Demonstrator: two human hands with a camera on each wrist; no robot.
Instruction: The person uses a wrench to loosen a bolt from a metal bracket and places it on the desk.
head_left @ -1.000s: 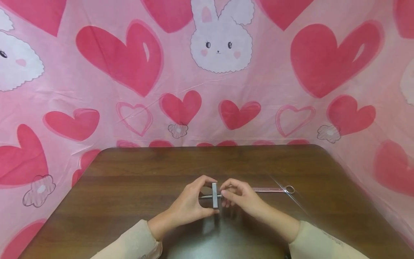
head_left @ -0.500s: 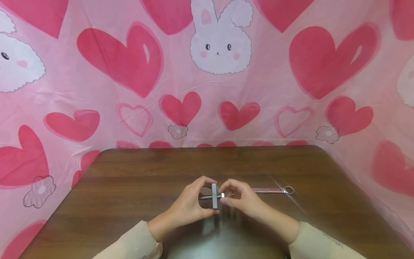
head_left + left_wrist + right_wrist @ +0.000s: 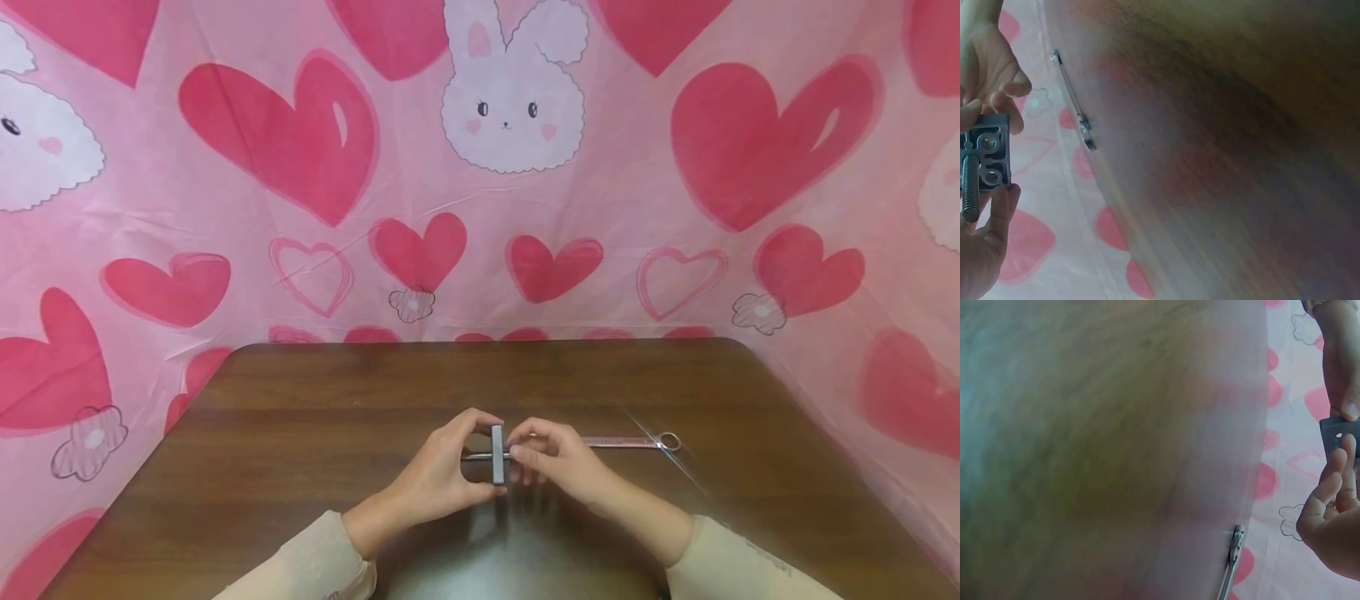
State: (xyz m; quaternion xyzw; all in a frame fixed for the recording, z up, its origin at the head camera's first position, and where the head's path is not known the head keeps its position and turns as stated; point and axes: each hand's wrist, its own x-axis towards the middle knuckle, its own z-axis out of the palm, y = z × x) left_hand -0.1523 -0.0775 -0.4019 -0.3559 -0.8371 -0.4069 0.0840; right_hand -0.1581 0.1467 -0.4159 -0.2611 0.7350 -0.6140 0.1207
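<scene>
My left hand (image 3: 442, 471) grips a grey metal block (image 3: 498, 454) upright by its top and bottom edges, fingers above and thumb below. A bolt (image 3: 474, 457) passes through the block from side to side. Its threaded shank shows in the left wrist view, where the block's hollowed face has round holes. On the block's right side my right hand (image 3: 562, 458) pinches the bolt's end between thumb and forefinger, with its other fingers loosely bent; the fingertips hide that end. In the right wrist view, a flat face of the block (image 3: 1330, 430) shows a small hole.
A metal wrench (image 3: 622, 442) lies on the brown wooden table (image 3: 315, 400) beyond my right hand, its ring end toward the right. A pink cloth with hearts and rabbits (image 3: 510, 192) hangs behind the table and along its sides.
My right fingers, drawn slightly back half a second ago with a pale hex end of the bolt showing, now cover that end close to the block. The left hand stays put.
</scene>
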